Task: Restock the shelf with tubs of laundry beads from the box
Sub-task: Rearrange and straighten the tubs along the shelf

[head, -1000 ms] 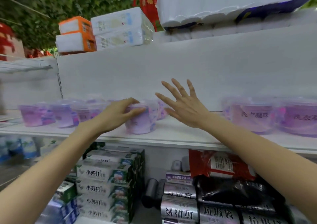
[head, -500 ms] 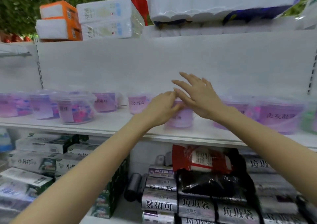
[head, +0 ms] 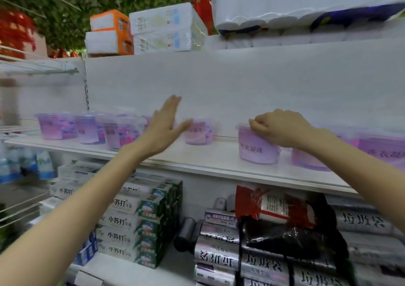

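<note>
Head view: right hand (head: pixel 282 130) atop tub (head: pixel 256 152)

**One head-worn wide-angle view, facing the shelf close up.**
The camera looks forward at the white shelf (head: pixel 219 160), which crosses mid-frame and slopes down to the right. It is near enough that both forearms, entering from the lower corners, reach it: the left hand (head: pixel 162 130) flat at centre-left, the right hand (head: pixel 282 127) curled on a tub (head: pixel 256 149) at centre-right. Paper packs (head: pixel 166 29) fill the upper edge, boxed goods (head: pixel 131 222) the lower left. Straight lines bow toward the frame edges.
</note>
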`<state>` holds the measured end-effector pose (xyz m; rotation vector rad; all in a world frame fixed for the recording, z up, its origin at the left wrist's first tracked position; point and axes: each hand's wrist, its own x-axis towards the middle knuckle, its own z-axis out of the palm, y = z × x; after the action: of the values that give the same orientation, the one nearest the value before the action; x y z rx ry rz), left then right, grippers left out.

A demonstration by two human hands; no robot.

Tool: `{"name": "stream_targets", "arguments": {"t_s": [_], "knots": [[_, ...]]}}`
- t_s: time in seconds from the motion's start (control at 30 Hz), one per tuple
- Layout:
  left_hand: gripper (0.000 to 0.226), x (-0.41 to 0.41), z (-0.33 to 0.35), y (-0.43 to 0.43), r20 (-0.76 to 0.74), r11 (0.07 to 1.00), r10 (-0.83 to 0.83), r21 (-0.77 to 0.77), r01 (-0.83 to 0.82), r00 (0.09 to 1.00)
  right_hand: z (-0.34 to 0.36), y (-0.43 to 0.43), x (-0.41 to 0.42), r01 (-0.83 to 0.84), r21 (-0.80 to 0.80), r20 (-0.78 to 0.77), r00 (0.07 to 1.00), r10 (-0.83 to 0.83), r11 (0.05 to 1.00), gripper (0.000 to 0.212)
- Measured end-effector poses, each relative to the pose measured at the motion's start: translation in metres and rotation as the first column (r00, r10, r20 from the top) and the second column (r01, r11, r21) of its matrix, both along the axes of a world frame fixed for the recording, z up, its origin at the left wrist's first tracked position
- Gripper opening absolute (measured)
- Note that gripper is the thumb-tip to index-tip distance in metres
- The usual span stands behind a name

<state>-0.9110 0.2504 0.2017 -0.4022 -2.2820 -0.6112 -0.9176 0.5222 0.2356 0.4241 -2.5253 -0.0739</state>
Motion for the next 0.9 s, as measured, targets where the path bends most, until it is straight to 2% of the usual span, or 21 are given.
{"name": "stream_targets", "arguments": {"t_s": [0.1,0.2,0.27,0.33,0.4,0.5,0.63,0.8,0.9], "knots": [[0.064,-0.004,0.007,-0.059,-0.127,0.98,0.199,0.049,-0.194,0.972,0.002,-0.013,-0.001,0.103,0.029,-0.019,0.995,-0.102,0.994,0.047],[0.06,-0.009,0.009,-0.109,-0.121,0.961,0.271,0.089,-0.261,0.955,0.004,-0.044,-0.009,0.087,0.008,-0.111,0.99,-0.085,0.996,0.051],[0.056,-0.012,0.006,-0.13,-0.053,0.976,0.215,0.06,-0.212,0.975,0.004,-0.074,-0.017,0.001,-0.026,-0.14,0.99,-0.005,1.0,0.049],[0.051,-0.015,0.004,-0.142,0.028,0.993,0.117,0.022,-0.118,0.993,0.0,-0.109,-0.031,-0.054,0.014,-0.151,0.987,0.055,0.998,0.048],[0.049,-0.019,0.002,-0.148,0.043,0.997,0.067,-0.044,-0.065,0.997,-0.007,-0.145,-0.049,-0.073,0.052,-0.143,0.986,0.079,0.996,0.049],[0.061,-0.028,0.004,-0.151,0.054,0.989,0.0,-0.146,0.008,0.999,-0.015,-0.188,-0.078,-0.037,0.087,-0.093,0.995,0.045,0.995,0.052],[0.047,-0.036,0.003,-0.145,0.055,0.966,-0.107,-0.229,0.117,0.993,-0.025,-0.222,-0.112,0.04,0.129,-0.019,0.999,-0.038,0.991,0.053],[0.058,-0.044,0.001,-0.138,0.035,0.934,-0.343,-0.095,0.345,0.939,-0.027,-0.224,-0.136,0.148,0.179,-0.035,0.989,-0.144,0.973,0.04],[0.036,-0.05,-0.004,-0.128,-0.01,0.901,-0.433,-0.002,0.433,0.901,-0.025,-0.21,-0.136,0.122,0.123,-0.044,0.992,-0.117,0.985,0.053]]}}
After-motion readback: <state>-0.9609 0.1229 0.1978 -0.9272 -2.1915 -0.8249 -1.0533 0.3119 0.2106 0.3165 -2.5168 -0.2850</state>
